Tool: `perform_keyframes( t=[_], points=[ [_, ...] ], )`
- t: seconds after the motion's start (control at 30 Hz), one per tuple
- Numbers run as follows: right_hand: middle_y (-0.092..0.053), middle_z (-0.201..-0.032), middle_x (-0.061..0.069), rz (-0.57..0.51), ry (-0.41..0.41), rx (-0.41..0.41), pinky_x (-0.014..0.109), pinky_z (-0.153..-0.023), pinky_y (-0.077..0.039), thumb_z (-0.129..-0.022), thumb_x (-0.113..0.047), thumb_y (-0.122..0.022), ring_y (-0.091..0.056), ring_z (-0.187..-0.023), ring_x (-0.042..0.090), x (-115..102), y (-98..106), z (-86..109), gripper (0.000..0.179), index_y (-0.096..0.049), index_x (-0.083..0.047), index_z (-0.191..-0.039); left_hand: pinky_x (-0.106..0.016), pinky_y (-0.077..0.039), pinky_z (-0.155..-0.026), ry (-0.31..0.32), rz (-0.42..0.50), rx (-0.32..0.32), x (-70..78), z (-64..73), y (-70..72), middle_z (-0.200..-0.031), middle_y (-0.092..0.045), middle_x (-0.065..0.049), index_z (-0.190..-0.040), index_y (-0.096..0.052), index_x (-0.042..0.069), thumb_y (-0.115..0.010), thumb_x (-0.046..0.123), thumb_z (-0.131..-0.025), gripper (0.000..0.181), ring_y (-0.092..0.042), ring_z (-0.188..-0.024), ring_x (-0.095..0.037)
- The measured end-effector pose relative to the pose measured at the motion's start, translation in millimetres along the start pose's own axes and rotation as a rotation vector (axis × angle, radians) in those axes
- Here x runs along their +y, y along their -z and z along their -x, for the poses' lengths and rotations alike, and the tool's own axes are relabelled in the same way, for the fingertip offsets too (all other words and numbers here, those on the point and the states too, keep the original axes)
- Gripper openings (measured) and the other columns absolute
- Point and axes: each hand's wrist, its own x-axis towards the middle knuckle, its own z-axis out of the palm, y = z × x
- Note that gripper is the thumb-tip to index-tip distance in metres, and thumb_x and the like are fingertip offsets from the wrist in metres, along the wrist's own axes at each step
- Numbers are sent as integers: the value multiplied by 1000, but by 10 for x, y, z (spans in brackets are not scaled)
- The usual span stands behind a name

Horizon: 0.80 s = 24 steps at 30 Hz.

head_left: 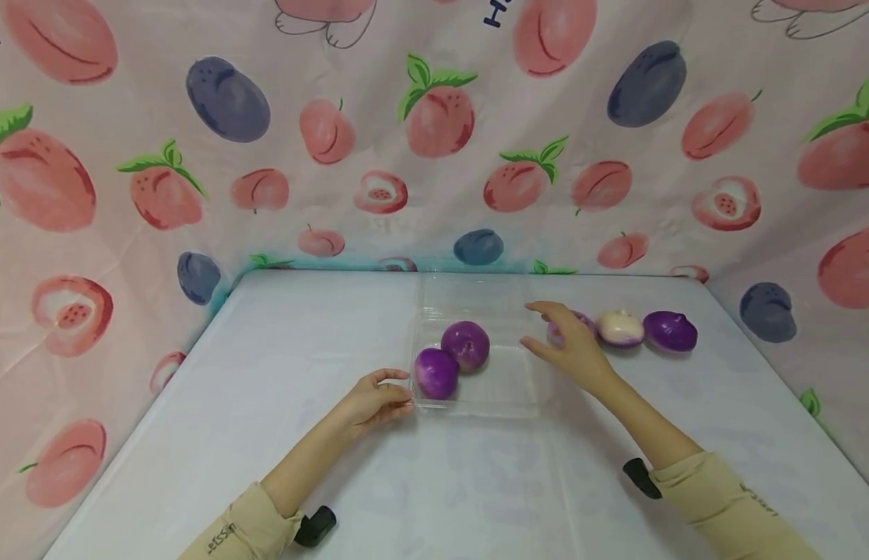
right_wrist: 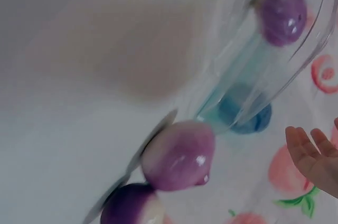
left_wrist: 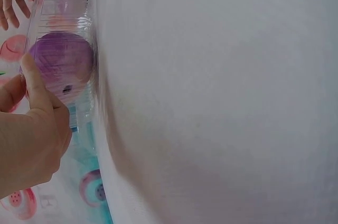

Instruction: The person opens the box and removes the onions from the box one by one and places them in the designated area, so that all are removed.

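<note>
Near the middle of the frame in the head view, the clear box (head_left: 507,393) holds two purple bulbs (head_left: 436,374), which sit close together toward its left side. At the box's lower left corner, the left hand (head_left: 378,400) pinches the rim between thumb and finger. The right hand (head_left: 570,346) is empty, its thumb and fingers spread wide, right of centre between the box and the row of loose bulbs. A single-corner grip on such thin, light plastic is probably the weak point: a tug could twist the wall, or swing the box round on the table (head_left: 322,311), and the round bulbs inside could then roll toward the bare right side. With their weight at the left, a knock on the right rim could also shift or tilt the box. At the right of the frame, the pink bulb (right_wrist: 179,155) lies partly behind the right hand in the head view, so a blind brush could bump it; as the white bulb (head_left: 620,328) sits just beside it and the dark bulb (head_left: 671,332) just beyond, one push might send the whole row rolling rightward. Their smooth, shiny skins look likely to slip from a loose or off-centre pinch.
</note>
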Motion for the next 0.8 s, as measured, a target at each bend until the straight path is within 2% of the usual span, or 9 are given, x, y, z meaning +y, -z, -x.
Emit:
perform_keyframes(
  t=[0.23, 0.43, 0.57, 0.8],
  points=[
    [-52, -132, 18, -97, -35, -74, 48, -84, -56, -82, -12, -72, -55, -111, 37, -242, -215, 40, 53, -51, -3, -129, -18, -59, -73, 1, -1, 4, 10, -3, -3, -76, -60, -1, -130, -34, -8, -49, -7, -91, 42, -62, -67, -8],
    [-52, -134, 17, -198, -129, -134, 49, -89, -55, -83, -18, -72, -54, -116, 40, -391, -419, 66, 53, -52, -5, -129, -18, -59, -72, -4, 10, 7, 4, -8, 3, -75, -60, 0, -127, -36, -8, -49, -8, -90, 39, -62, -66, -8],
    [-53, -133, 16, -203, -167, -160, 50, -90, -54, -82, -21, -73, -54, -116, 39, -457, -538, 70, 53, -52, -5, -128, -19, -60, -71, -10, 11, 8, -13, -24, 9, -75, -60, -1, -127, -36, -9, -49, -9, -90, 39, -62, -66, -8],
    [-56, -127, 17, -181, -154, -202, 47, -84, -56, -82, -24, -73, -57, -108, 33, -527, -675, 52, 54, -52, -3, -128, -19, -60, -72, -5, 5, 11, -21, -39, 17, -76, -60, -1, -128, -35, -9, -49, -8, -90, 40, -62, -67, -8]
  ],
)
